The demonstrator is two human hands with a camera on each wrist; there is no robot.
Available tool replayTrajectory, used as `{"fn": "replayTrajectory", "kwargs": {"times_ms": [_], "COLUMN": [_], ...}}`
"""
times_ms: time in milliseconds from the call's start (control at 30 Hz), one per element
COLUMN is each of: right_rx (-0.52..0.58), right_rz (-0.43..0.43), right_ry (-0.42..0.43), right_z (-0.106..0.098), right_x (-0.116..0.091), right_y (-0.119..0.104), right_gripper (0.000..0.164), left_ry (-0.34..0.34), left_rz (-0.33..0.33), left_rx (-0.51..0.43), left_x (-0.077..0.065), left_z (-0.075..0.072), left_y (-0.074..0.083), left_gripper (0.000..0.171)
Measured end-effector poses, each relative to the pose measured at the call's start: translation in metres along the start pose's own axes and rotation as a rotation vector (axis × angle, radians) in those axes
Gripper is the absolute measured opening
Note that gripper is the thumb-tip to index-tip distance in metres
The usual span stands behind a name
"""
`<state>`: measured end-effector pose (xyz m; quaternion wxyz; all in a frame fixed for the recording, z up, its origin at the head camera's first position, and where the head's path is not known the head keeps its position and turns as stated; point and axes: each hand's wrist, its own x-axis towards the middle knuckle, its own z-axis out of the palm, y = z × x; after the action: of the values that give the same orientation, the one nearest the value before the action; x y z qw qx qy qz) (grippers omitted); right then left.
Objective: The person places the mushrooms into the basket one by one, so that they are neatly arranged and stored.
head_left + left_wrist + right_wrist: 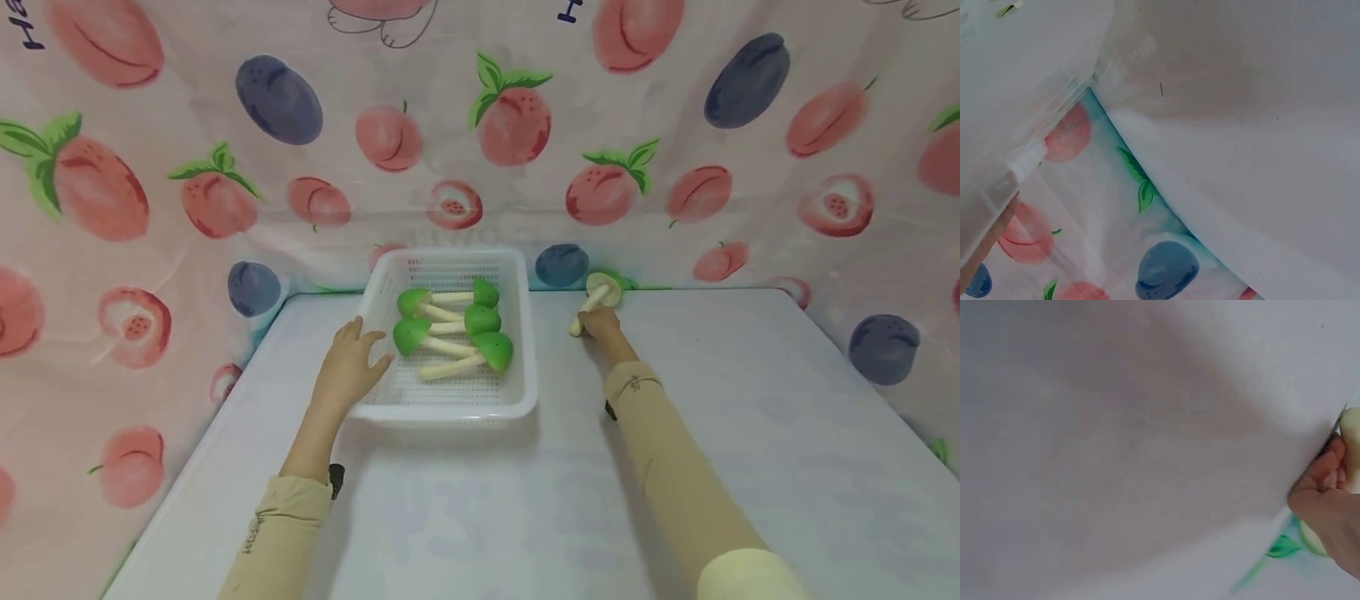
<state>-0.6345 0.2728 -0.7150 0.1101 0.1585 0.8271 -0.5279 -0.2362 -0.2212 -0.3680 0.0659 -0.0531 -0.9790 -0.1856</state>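
Note:
A white plastic basket (450, 412) holds several toy mushrooms with green caps and pale stems, such as the front one (495, 352). My left hand (348, 367) is at the basket's left rim, fingers spread and thumb over the edge; in the left wrist view a finger shows at the basket's side. To the right of the basket, my right hand (602, 323) grips another toy mushroom (604, 287) by its stem, with the cap's pale underside showing at the table's back edge. In the right wrist view the curled fingers (1329, 469) are around the stem (1352, 440).
The white table (450, 517) runs back to a fruit-print cloth (450, 100), which hangs behind it and along both sides. The basket stands near the table's back edge.

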Motion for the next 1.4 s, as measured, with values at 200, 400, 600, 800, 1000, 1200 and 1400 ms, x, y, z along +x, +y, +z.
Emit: {"fn": "replayTrajectory", "kwargs": {"times_ms": [200, 400, 600, 800, 1000, 1200, 1400], "right_rx": [0.119, 0.074, 0.07, 0.019, 0.036, -0.002, -0.037], "right_rz": [-0.022, -0.151, -0.27, -0.254, -0.275, -0.366, -0.409], "right_ry": [-0.081, -0.144, -0.178, -0.147, -0.168, -0.142, -0.131], "right_z": [-0.012, -0.02, -0.02, -0.027, -0.033, -0.033, -0.033], "right_x": [-0.063, -0.195, -0.291, -0.406, -0.443, -0.441, -0.445], "right_y": [-0.027, -0.091, -0.146, -0.213, -0.232, -0.234, -0.238], "right_gripper": [0.042, 0.043, 0.049, 0.047, 0.043, 0.039, 0.041], "left_ry": [0.003, -0.004, -0.008, 0.002, -0.003, 0.009, -0.002], "left_rz": [0.01, -0.002, -0.011, 0.007, 0.006, 0.015, 0.009], "left_rx": [-0.003, -0.01, -0.012, -0.005, -0.001, -0.002, -0.005], "left_x": [0.0, -0.001, -0.002, 0.0, -0.005, -0.006, -0.001], "left_z": [-0.002, 0.0, -0.001, -0.003, 0.0, -0.001, -0.002], "left_y": [0.0, 0.001, -0.002, -0.001, -0.002, -0.003, 0.0], "left_gripper": [0.046, 0.046, 0.047, 0.046, 0.046, 0.046, 0.046]}}
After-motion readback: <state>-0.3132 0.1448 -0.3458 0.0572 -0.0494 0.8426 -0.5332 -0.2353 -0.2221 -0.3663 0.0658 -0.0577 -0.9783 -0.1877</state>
